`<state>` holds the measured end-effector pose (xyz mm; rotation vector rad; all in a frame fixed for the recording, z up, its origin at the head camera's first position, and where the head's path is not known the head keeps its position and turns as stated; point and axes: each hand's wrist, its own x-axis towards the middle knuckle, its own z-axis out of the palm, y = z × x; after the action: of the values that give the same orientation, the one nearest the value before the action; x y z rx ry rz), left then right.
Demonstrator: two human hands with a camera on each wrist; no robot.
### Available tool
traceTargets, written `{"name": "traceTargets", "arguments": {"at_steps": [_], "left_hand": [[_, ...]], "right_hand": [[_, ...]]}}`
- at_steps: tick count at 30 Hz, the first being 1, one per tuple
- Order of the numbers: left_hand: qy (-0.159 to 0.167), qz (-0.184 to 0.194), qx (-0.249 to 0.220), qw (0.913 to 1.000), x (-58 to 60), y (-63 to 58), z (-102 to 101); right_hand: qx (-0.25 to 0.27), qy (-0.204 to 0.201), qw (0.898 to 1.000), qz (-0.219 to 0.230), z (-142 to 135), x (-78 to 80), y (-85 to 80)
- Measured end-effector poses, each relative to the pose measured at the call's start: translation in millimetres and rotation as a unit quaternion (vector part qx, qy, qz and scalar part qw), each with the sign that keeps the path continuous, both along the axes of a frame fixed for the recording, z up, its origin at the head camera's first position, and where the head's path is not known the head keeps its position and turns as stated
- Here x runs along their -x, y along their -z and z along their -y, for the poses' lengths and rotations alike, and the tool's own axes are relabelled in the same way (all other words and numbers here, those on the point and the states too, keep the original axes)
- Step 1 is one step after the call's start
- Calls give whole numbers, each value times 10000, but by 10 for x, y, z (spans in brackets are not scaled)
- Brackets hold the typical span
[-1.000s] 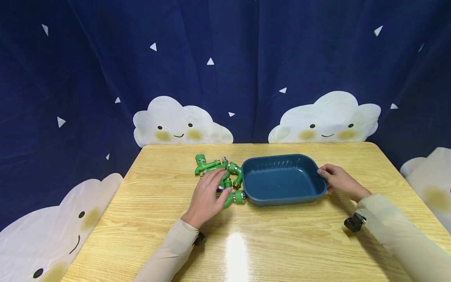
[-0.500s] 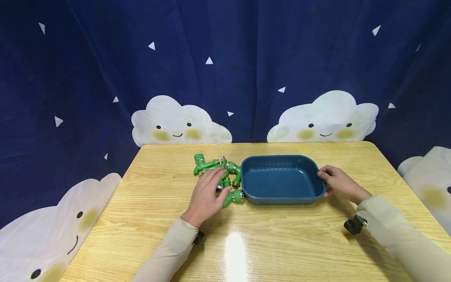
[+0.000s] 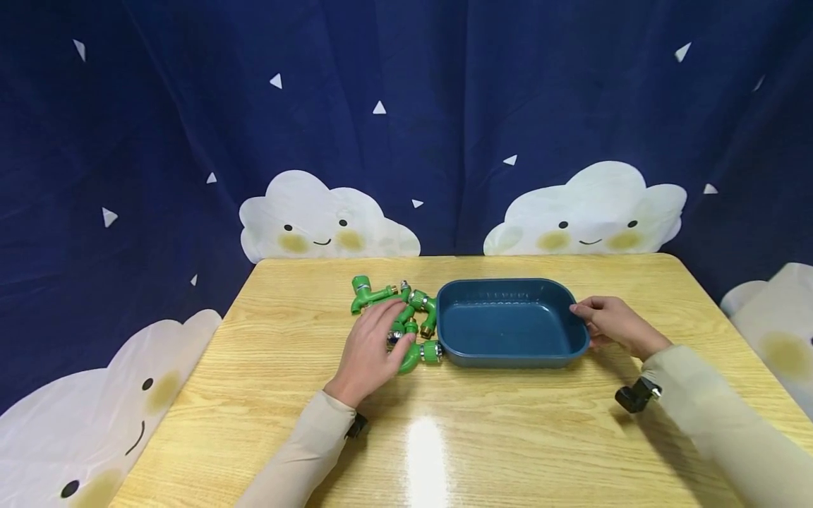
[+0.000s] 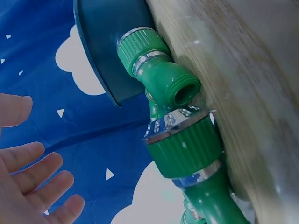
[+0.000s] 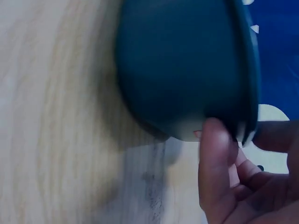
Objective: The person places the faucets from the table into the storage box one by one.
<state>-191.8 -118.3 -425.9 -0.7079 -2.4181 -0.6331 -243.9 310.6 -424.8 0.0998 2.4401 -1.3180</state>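
Several green taps (image 3: 430,351) with silvery collars lie in a loose pile left of a dark blue plastic basin (image 3: 508,337). Over the pile's near left side is my left hand (image 3: 370,351), fingers spread and partly hiding the taps. The left wrist view has that hand (image 4: 35,179) apart from the nearest tap (image 4: 187,149), with nothing in its grasp. At the basin's right end, my right hand (image 3: 615,326) pinches the rim between thumb and fingers. The right wrist view confirms this grip on the basin (image 5: 182,70), though it is blurred.
The pale wooden table (image 3: 267,395) carries the basin and taps. Behind it hangs a dark blue curtain (image 3: 444,106) with white clouds and triangles. Another tap (image 3: 365,296) lies at the far left of the pile.
Little differs. My left hand has shifted very slightly left and away over the taps, and my right wrist has tilted a little. The basin and taps stay where they were.
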Motion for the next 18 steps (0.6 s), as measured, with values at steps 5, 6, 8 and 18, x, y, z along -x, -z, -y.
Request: {"name": "traceTargets", "arguments": {"at_steps": [5,6,8,18], "left_hand": [[-3,15,-36,10000,4,0,8],[-8,18,-35,10000,3,1,10],[-15,35,-42,10000,0,2,12],[-52,72,-62,9999,4,-12,24]], "right_hand": [[330,59,9983,469,-69,52,-45],[387,63,9977,545,-77,56,-52],[475,74,9968,645,-94,64,-57],[713,70,9949,703,-86,74,-68]]}}
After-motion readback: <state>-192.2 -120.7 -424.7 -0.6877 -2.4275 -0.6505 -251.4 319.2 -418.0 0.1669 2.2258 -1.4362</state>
